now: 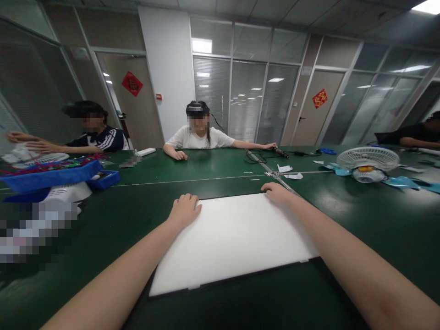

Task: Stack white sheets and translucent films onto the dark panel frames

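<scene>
A flat white rectangular panel [237, 238] lies before me on the green table, with thin black edging and small tabs along its near side. My left hand [184, 211] rests at its far left corner, fingers bent apart over the edge and the thumb on the white surface. At the far right corner is my right hand [277, 194], its fingers reaching over the edge and partly hidden. Neither hand visibly lifts the panel. Dark lines run from its near corners toward me; my forearms cover parts of both sides.
On the left stand a blue tray [51, 178] of coloured wires and a white plastic housing [70, 192]. A white fan grille [367, 159] and light-blue blades [402, 182] lie right. Across the table sits a person [201, 137] in white; other people sit at both sides.
</scene>
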A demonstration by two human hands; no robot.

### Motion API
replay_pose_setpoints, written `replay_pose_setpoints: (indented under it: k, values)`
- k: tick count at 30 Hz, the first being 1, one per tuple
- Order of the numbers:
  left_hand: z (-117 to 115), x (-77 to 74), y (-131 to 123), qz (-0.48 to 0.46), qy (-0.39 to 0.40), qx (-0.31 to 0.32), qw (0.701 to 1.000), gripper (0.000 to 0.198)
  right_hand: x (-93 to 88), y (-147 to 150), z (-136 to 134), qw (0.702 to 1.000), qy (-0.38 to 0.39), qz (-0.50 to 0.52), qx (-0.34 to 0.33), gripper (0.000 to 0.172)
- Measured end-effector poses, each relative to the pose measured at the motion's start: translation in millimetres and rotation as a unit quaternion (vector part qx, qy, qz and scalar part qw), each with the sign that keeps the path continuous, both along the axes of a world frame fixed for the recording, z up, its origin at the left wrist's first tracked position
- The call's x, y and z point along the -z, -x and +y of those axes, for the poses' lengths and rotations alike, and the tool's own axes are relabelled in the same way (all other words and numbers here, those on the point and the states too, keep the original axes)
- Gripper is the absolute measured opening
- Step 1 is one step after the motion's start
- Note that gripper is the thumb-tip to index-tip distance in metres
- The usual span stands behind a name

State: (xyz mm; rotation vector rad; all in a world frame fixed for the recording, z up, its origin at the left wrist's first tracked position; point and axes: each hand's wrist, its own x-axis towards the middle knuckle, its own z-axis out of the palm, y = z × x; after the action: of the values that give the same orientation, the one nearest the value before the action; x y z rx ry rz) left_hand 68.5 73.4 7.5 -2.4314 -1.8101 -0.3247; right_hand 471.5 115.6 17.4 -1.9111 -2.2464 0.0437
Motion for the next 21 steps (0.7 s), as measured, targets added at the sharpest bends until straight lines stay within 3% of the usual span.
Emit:
replay_pose_setpoints:
  k: [4,9,13,17,21]
  values:
    - [1.7,1.8,1.2,-0.006,0.0,0.003,1.0,0.034,-4.0,-21.9,-3.3,0.999,-0.01,0.01,-0.029,0.052]
    - [2.2,3.1,1.8,-0.01,-0.002,0.003,1.0,0.034,-12.9,-34.6,-13.3,0.999,-0.02,0.017,-0.033,0.048]
    - [3.7,4.8,2.8,-0.011,-0.002,0.009,1.0,0.035,5.0,-18.5,-28.4,0.999,-0.029,0.02,-0.013,0.048]
    - [6.0,7.5,5.1,-0.021,-0.004,0.008,1.0,0.032,31.4,1.6,-45.5,1.0,0.001,-0.017,0.014,0.066]
    - [5.4,8.0,6.5,-0.033,-0.01,0.003,0.999,0.03,38.2,4.4,-47.7,0.997,0.034,-0.061,0.028,0.072]
